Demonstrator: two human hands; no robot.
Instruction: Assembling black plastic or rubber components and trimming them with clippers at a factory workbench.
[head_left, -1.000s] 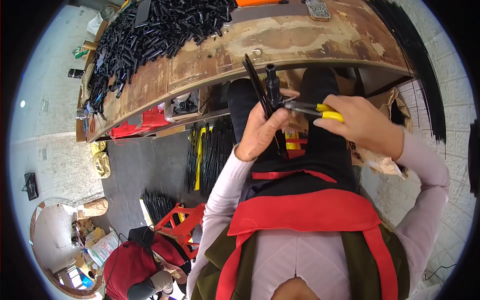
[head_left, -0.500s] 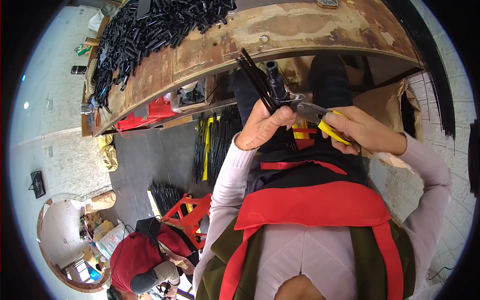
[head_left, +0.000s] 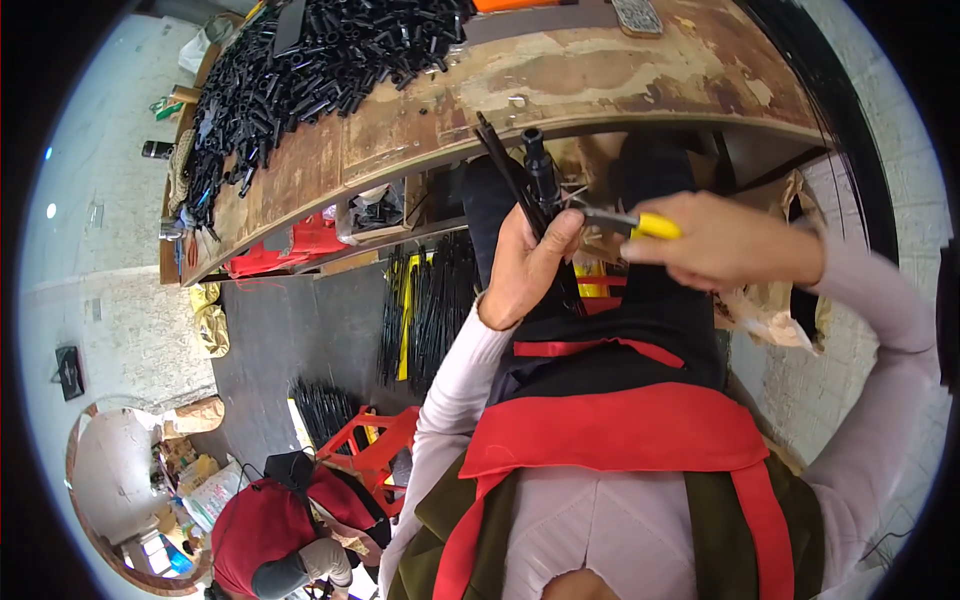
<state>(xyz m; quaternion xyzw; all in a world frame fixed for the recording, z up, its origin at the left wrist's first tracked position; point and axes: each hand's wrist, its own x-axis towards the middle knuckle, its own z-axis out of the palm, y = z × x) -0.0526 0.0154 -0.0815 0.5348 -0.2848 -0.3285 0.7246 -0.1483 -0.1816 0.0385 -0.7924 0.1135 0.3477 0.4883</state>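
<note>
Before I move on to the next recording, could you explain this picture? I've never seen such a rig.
There is no machine: a person works with two bare hands, seen by a downward-looking fisheye camera on their head, which bends straight edges. The left hand holds thin black rods and a black tubular part. The right hand, blurred, grips yellow-handled pliers; their tips are near the left thumb, but whether they bite on anything is unclear. A heap of short black tubes lies on the worn wooden workbench. At lower left is a co-worker.

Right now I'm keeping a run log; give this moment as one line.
left hand: black rods, black tube; right hand: yellow-handled pliers; wooden bench: black tubular parts
</note>
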